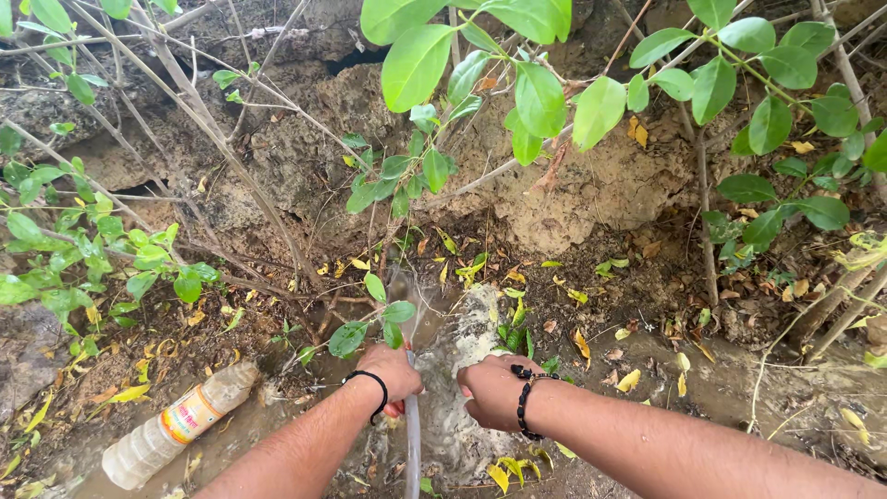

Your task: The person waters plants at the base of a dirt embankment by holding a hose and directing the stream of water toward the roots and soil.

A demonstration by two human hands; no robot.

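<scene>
My left hand (390,371) is closed around the end of a clear hose (412,444) that runs down to the bottom edge. Water sprays from its end (399,286) up towards the base of a small plant. My right hand (492,388) is a loose fist just right of the hose, over the foaming puddle (462,370), and holds nothing that I can see. Both wrists wear dark bands: a plain one on the left, a beaded one on the right.
A dirty plastic bottle (176,423) lies on the wet soil at lower left. Rough rock (573,185) rises behind. Leafy branches (517,83) hang overhead and at both sides. Yellow fallen leaves litter the muddy ground.
</scene>
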